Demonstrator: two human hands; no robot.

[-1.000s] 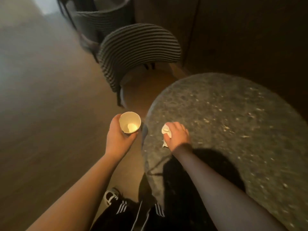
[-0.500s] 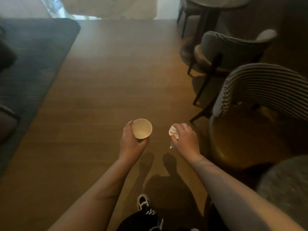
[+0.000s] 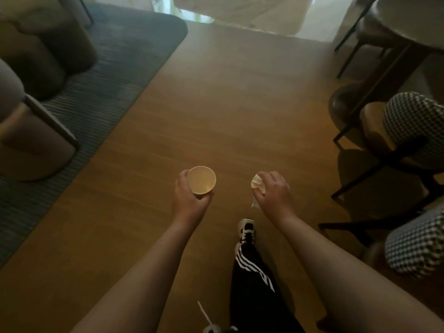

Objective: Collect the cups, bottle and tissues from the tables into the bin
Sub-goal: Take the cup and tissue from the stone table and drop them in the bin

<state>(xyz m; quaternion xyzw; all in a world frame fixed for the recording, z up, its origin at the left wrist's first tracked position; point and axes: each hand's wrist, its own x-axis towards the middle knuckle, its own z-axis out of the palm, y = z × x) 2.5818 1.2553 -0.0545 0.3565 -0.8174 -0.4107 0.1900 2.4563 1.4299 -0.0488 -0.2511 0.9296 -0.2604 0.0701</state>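
My left hand (image 3: 189,203) grips a small pale paper cup (image 3: 201,180) upright, its mouth facing the camera and nothing visible inside. My right hand (image 3: 274,191) is closed around a crumpled white tissue (image 3: 257,182), with a corner of it hanging below the fingers. Both hands are held out in front of me above the wooden floor (image 3: 216,116). No bin, bottle or other cup is in view.
A dark ribbed rug (image 3: 115,75) with armchairs (image 3: 31,97) lies to the left. Checked-back chairs (image 3: 413,121) stand along the right, with a round table (image 3: 408,22) at the top right. My right foot (image 3: 246,229) is stepping forward along the floor between them.
I have turned away from the round stone table with the tissue lifted off it. The view swung left to the open floor, and I am walking forward with both items.
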